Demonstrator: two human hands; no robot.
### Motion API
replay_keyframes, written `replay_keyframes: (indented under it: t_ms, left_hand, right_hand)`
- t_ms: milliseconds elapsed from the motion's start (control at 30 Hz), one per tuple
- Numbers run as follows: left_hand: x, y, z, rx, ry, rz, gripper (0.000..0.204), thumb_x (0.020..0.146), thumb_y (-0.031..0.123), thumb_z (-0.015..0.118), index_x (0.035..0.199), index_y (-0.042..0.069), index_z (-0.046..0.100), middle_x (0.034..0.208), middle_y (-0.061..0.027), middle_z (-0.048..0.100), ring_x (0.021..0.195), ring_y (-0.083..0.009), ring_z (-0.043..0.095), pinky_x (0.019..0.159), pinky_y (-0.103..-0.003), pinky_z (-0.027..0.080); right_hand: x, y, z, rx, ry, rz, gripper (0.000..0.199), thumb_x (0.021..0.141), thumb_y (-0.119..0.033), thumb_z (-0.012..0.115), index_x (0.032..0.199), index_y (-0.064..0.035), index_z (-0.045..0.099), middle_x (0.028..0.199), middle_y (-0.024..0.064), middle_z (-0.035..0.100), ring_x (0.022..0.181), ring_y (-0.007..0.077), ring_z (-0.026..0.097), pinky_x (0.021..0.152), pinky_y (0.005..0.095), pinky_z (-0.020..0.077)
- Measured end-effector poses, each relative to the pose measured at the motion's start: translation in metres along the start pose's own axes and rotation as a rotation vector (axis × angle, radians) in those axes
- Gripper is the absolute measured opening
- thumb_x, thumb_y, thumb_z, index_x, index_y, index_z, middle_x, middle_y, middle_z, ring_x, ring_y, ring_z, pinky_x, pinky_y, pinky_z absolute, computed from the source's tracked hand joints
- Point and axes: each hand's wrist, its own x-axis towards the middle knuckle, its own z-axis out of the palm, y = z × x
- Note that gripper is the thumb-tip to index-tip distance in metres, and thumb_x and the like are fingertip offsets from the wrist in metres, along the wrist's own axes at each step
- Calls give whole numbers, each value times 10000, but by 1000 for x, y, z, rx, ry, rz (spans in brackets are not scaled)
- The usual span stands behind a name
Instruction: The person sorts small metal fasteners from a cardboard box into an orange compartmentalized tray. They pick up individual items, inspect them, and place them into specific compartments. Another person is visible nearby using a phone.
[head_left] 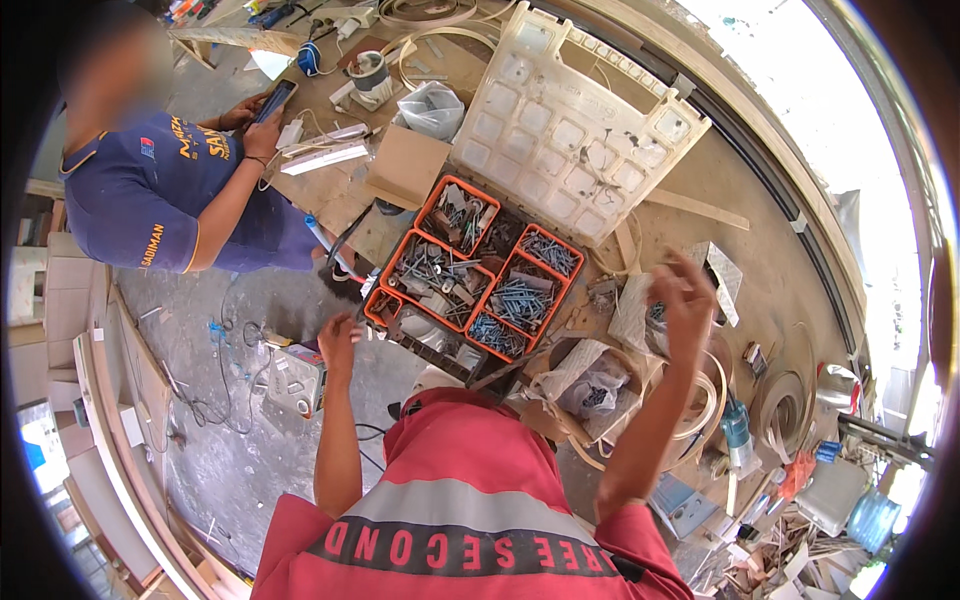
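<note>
An open organizer case with orange bins (465, 328) stands on the workbench in front of me. Blue-grey screws (522, 300) fill its right-hand bins, and mixed metal hardware (437, 275) lies in the left ones. Its cream, dirty lid (585, 130) is folded back behind it. My left hand (340, 337) hovers just left of the case's near left corner, fingers loosely apart and holding nothing I can see. Off to the right, my right hand (684, 298) is raised above a small open carton (632, 310), its fingers bent but apart, with nothing visible in them.
A person (170, 195) stands at the left, holding a phone (276, 100). Nearer me on the right is an open box with a plastic bag (597, 390). Rolls of edge banding (783, 412) and a blue-handled tool (737, 430) lie farther right. Cables (205, 400) trail over the floor.
</note>
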Motion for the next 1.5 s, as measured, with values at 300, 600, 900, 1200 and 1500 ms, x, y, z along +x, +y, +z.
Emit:
replay_keyframes:
  t_ms: [300, 600, 900, 1200, 1500]
  left_hand:
    - [-8, 81, 45, -163, -71, 98, 255, 955, 84, 595, 1156, -34, 699, 1021, -84, 716, 956, -152, 664, 838, -269, 510]
    - [0, 92, 35, -294, -236, -7, 218, 961, 121, 636, 1139, 14, 701, 977, -29, 716, 847, -85, 619, 773, -234, 476]
    - [-34, 156, 21, 322, -570, 831, 501, 646, 106, 883, 1116, 121, 710, 1351, -101, 550, 1257, -296, 527, 1040, -433, 427]
    - [-40, 150, 32, 463, -468, 1110, 303, 729, -7, 810, 1005, 87, 727, 1184, -96, 644, 1156, -306, 579, 978, -431, 462]
    - [-34, 156, 38, 64, -300, 595, 138, 928, 66, 712, 1011, -42, 693, 919, -81, 714, 826, -132, 647, 796, -292, 514]
  right_hand:
    - [-33, 18, 172, 59, -219, 114, 389, 920, -86, 711, 1260, 90, 641, 828, 112, 717, 695, 113, 652, 608, 271, 526]
    - [-33, 20, 217, -66, -133, 88, 435, 885, -120, 738, 1250, 98, 644, 913, 184, 745, 766, 181, 718, 691, 318, 562]
    - [-84, 4, 243, -92, -259, -27, 308, 845, -48, 737, 1124, 70, 686, 908, 161, 745, 771, 180, 712, 711, 307, 570]
    - [-96, 2, 269, -208, -483, -149, 253, 780, -79, 718, 999, 48, 721, 945, 222, 717, 836, 352, 713, 785, 427, 549]
    - [-48, 30, 227, -306, 92, -87, 280, 854, -116, 741, 1068, 57, 693, 970, 181, 721, 778, 257, 710, 741, 386, 548]
